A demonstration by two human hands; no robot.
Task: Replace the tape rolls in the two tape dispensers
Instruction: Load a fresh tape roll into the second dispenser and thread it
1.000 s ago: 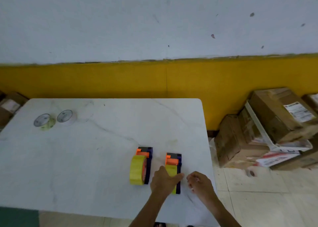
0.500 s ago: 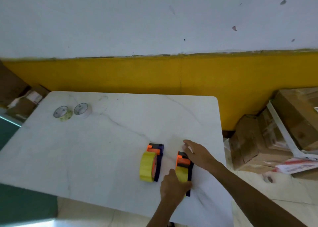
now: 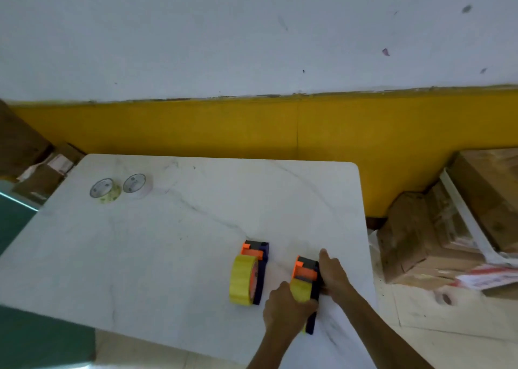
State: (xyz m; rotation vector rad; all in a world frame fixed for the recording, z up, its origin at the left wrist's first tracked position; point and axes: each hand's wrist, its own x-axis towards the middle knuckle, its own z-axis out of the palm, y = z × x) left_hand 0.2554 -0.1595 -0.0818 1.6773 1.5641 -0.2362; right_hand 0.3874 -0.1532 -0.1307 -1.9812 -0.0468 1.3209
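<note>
Two orange-and-dark-blue tape dispensers lie near the table's front right, each with a yellow tape roll. The left dispenser [image 3: 253, 270] lies untouched with its yellow roll [image 3: 242, 279] fully visible. My left hand [image 3: 287, 307] is wrapped over the yellow roll [image 3: 300, 289] of the right dispenser [image 3: 307, 269]. My right hand [image 3: 333, 275] presses flat against that dispenser's right side. Two spare rolls sit at the table's far left: a yellowish one [image 3: 105, 190] and a pale pinkish one [image 3: 137, 185].
The white marble table [image 3: 173, 242] ends just right of my right hand. Stacked cardboard boxes [image 3: 448, 223] stand on the floor to the right, and more boxes [image 3: 42, 169] at the far left. A yellow-and-white wall runs behind.
My right hand slid from the dispenser's front end to its right side. My left hand stays on the yellow roll. The camera view shifted slightly.
</note>
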